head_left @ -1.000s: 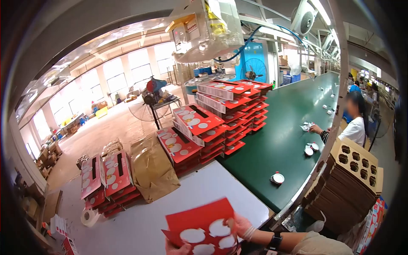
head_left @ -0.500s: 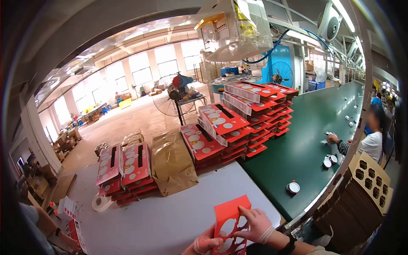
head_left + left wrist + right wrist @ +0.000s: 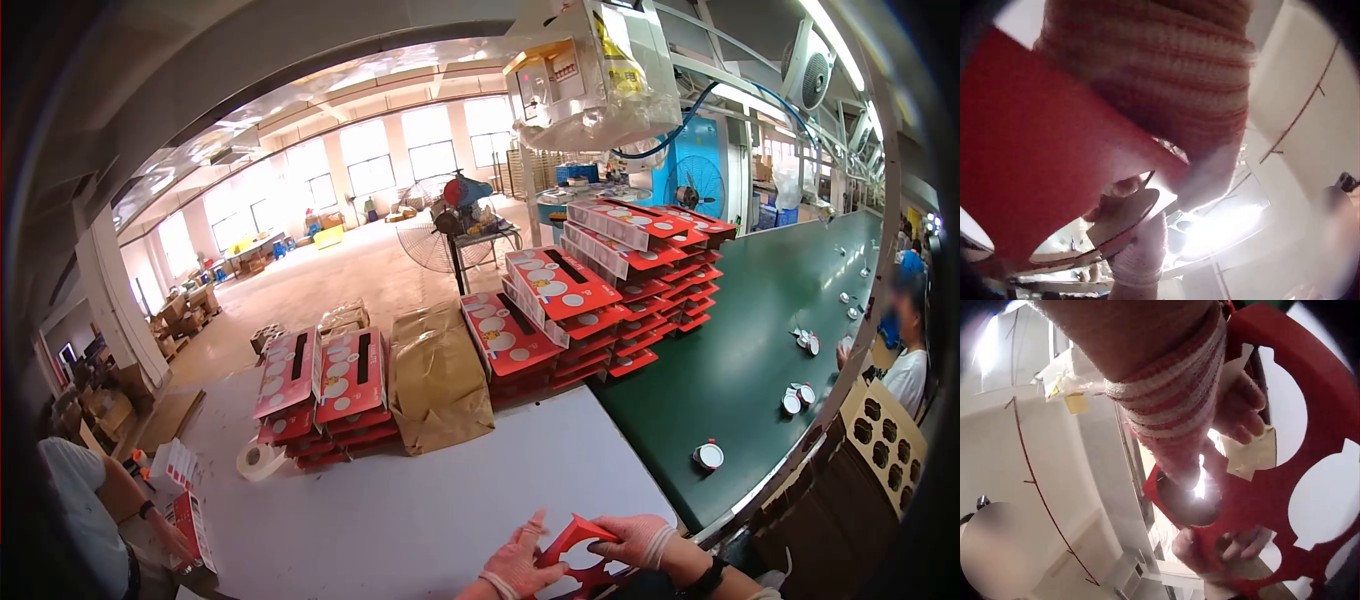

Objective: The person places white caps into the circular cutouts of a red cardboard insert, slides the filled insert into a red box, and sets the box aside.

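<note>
Both gloved hands are at a red cardboard sleeve point(image 3: 575, 558) with large round cutouts, low in the head view over the front of the white table. My right hand point(image 3: 640, 540) grips its right side, thumb on the printed face. From the left, my left hand point(image 3: 515, 568) holds the other side, with some fingers pointing up. The left wrist view has the sleeve's plain red panel point(image 3: 1029, 137) against the striped glove of the left hand point(image 3: 1154, 81). Fingers show through the cutouts beside the right hand point(image 3: 1172, 431) in the right wrist view.
Stacks of red cartons point(image 3: 560, 280) stand along the table's far edge, beside brown wrapping paper point(image 3: 440, 390). A tape roll point(image 3: 262, 460) lies left. The green conveyor point(image 3: 740, 370) carries small white-lidded cups point(image 3: 708, 456). Another person's arm point(image 3: 150, 510) works at left; brown trays point(image 3: 885, 435) are stacked right.
The head view has swung left, so the scene sits further right. The sleeve, earlier broad and flat towards me, is now tilted and lower. A person has come into view at left.
</note>
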Available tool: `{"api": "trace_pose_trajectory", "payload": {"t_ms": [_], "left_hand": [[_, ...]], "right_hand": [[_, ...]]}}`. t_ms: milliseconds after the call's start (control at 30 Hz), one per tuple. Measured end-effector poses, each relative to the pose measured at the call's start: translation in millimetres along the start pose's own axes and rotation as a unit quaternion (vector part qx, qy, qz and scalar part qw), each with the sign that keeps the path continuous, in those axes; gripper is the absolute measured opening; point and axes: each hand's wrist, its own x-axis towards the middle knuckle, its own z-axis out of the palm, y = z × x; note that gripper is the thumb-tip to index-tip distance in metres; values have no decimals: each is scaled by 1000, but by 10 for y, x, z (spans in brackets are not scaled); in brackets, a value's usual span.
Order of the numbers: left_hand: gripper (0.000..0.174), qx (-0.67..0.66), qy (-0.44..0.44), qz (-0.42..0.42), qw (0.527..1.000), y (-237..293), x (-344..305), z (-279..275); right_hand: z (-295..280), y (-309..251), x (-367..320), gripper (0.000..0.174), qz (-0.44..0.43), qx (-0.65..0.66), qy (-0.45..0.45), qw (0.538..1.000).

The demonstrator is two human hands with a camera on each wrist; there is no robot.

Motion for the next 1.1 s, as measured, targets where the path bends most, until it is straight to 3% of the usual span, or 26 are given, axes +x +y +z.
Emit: {"api": "trace_pose_trajectory", "payload": {"t_ms": [33,67,133,167,200,267,367,400,433,467,500,567,667,733,767,867,900,967,1000,1033,1067,1100], "left_hand": [[90,86,39,46,994,2,-48,40],[90,87,42,43,994,48,-45,48],[71,-83,12,67,994,86,-74,65],[54,-14,14,85,996,-134,35,77],[54,-12,18,84,996,-205,43,70],[36,13,126,172,977,-311,56,39],[30,-99,178,102,974,-548,67,-155],[28,-137,196,80,968,-470,37,-235],[26,-219,175,71,957,-348,5,-266],[25,-299,152,62,940,-208,-33,-297],[27,-316,125,52,939,-150,-33,-269],[27,-313,136,52,939,-135,-10,-201],[31,-307,151,33,939,-199,41,-204],[40,-81,204,109,969,-378,154,-232],[55,7,261,91,961,-153,134,-317],[64,91,271,31,958,-158,161,-333],[64,46,251,-1,967,-182,156,-281],[53,-142,116,-183,966,-668,259,-156],[42,-193,140,-124,963,-593,216,-219],[35,-217,140,-149,955,-673,260,-264],[33,-247,163,-36,954,-1020,313,-236],[33,-287,139,-145,937,-689,233,-409]], "right_hand": [[59,45,33,49,-25,0,14,1000],[124,58,81,49,-29,-1,11,1000],[260,16,164,50,-75,-85,8,994],[207,-98,165,55,-31,-61,-42,997],[226,-98,164,55,-36,-62,-43,996],[238,-37,165,63,-196,-133,127,963],[144,4,72,77,-115,-87,282,948],[159,-23,54,71,-98,9,283,954],[341,101,181,63,-136,262,255,921],[467,94,256,57,-162,498,211,825],[520,83,263,57,-161,498,209,826],[579,-57,283,40,-163,613,267,726],[583,-39,327,29,-150,632,265,713],[561,-48,356,28,-135,610,285,727],[532,-55,374,28,-121,585,307,741],[460,-102,415,22,-109,601,350,710],[492,-35,435,21,-97,573,354,733],[695,178,569,22,-105,528,331,775],[643,162,480,27,-84,462,283,837],[569,200,438,37,-58,430,217,875],[534,313,483,48,-83,360,232,900],[570,500,598,52,-112,480,217,842]]}}
